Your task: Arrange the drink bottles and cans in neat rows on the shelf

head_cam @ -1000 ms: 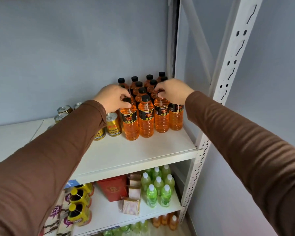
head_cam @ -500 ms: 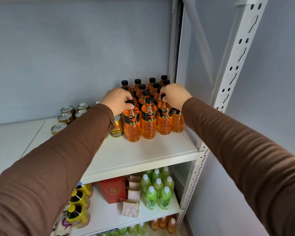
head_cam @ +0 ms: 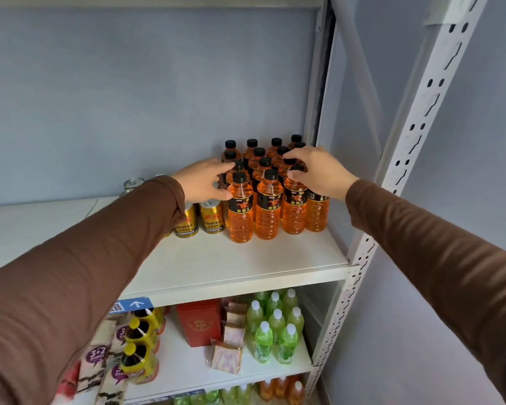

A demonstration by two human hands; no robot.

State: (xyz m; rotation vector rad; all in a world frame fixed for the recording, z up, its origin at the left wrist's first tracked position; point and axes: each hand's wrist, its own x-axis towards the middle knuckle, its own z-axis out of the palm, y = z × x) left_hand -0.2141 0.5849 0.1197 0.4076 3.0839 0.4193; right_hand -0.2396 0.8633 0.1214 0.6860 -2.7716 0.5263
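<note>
Your left hand (head_cam: pixel 203 182) has opened beside the orange bottles (head_cam: pixel 268 206); your right hand (head_cam: pixel 319 171) still grips one cap, squaring the shelf's (head_cam: pixel 246 264) right-corner rows.

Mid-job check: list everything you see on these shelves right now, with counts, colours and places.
orange bottles: about sixteen, black caps, top shelf right
gold cans: two clear, more hidden behind the left arm
top shelf: one, white
green bottles: about nine, white caps, middle shelf right
red box: one, middle shelf centre
yellow-wrapped bottles: about three, middle shelf left
snack packets: several, beside red box
left hand: open, touching the block's left side
right hand: gripping a front bottle's cap
</note>
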